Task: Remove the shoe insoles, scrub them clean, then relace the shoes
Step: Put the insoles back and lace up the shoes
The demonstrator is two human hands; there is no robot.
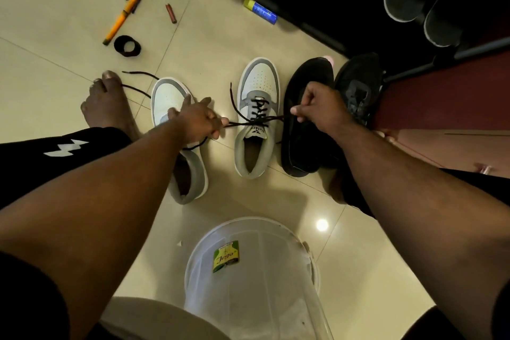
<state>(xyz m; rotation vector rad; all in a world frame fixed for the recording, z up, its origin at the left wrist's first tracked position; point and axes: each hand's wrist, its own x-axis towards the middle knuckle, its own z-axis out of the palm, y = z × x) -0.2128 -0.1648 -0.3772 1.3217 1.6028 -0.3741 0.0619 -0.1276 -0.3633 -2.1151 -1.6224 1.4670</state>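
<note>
Relacing is the step in hand. Seen from above, a white-and-grey sneaker stands on the tiled floor, its black lace threaded through most eyelets. The left hand pinches one lace end just left of this sneaker; the right hand pinches the other end just right of it, so the hands are apart and the lace is taut across the tongue. Left of this sneaker lies its mate, unlaced, a loose second lace trailing beyond it. Right of it sit black shoes. The next move probably calls for drawing both ends evenly, then crossing them. Nearer the viewer, a clear plastic tub bears a green sticker; it seems to hold nothing.
</note>
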